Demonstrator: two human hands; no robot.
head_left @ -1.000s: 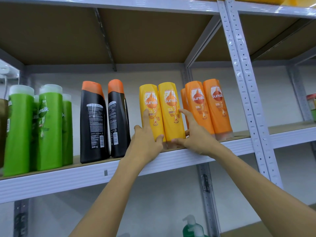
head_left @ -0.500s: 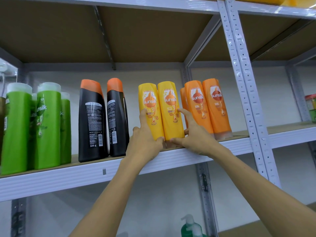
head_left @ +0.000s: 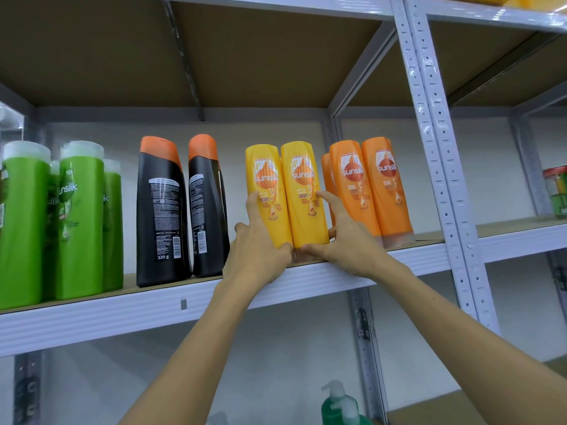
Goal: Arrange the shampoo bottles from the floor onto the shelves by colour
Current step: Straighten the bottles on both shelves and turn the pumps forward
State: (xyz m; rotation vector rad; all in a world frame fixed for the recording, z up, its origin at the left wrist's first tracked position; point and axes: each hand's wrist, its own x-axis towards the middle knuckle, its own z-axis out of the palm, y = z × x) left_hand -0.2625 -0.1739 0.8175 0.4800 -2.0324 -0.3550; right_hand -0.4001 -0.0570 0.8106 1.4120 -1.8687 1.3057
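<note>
Two yellow shampoo bottles stand side by side on the grey shelf (head_left: 306, 282). My left hand (head_left: 257, 243) wraps the left yellow bottle (head_left: 265, 185) near its base. The right yellow bottle (head_left: 303, 191) is gripped low down by my right hand (head_left: 343, 240). To their right stand orange bottles (head_left: 368, 185), close against my right hand. Left of the yellow pair are two black bottles with orange caps (head_left: 162, 210), turned back-label outward, and further left several green bottles (head_left: 79, 219).
A perforated white upright (head_left: 441, 179) divides this bay from the one on the right, where a jar (head_left: 557, 191) sits at the frame edge. A green pump bottle (head_left: 337, 406) stands on the lower level. The shelf board above hangs close over the bottle tops.
Both hands have stayed on the two yellow bottles. The view has shifted slightly, and the bottles look barely moved.
</note>
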